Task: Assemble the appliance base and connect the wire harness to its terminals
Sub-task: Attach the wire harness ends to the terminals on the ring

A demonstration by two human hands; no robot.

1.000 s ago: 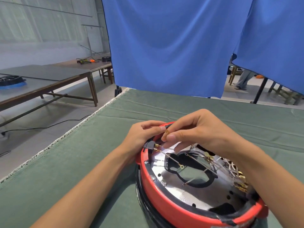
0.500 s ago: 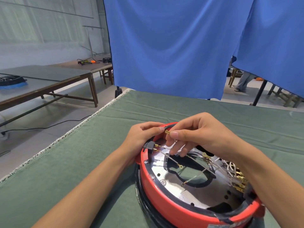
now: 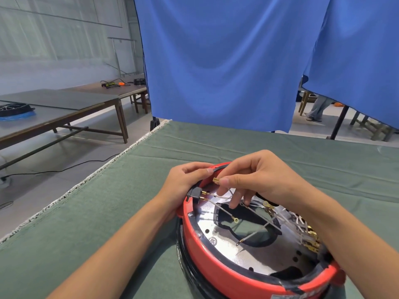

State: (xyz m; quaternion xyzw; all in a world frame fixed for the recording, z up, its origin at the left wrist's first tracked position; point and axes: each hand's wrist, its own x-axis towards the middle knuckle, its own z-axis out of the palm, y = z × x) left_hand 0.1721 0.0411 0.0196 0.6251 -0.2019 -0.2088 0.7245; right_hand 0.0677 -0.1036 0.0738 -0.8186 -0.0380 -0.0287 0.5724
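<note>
So we're at a green cloth-covered table [image 3: 108, 212], with the red appliance base [image 3: 216, 270] sitting upside down near the front edge, its shiny metal plate [image 3: 265, 257] facing up. Our left hand [image 3: 183, 184] grips the far-left rim of the base, fingers curled over it just beside the black plug socket [image 3: 195, 193] with its two brass pins. Our right hand [image 3: 259, 180] pinches a brass spade connector [image 3: 216, 180] between thumb and forefinger, held just above the rim, with its pale wire trailing down under the other fingers. More harness wires [image 3: 254, 231] with ring terminals lie loose across the plate's opening, and a cluster of brass connectors [image 3: 312, 240] sits at the right side, partly hidden by our right forearm.

Around us: a big blue curtain [image 3: 216, 61] hangs right behind the table, wooden tables [image 3: 64, 113] stand off to the left, one carrying a black-and-blue ring part [image 3: 15, 111], and someone's legs [image 3: 317, 108] show past the curtain. A round stamp [image 3: 213, 241] on the plate is too small to read, same with the label on the front rim.
</note>
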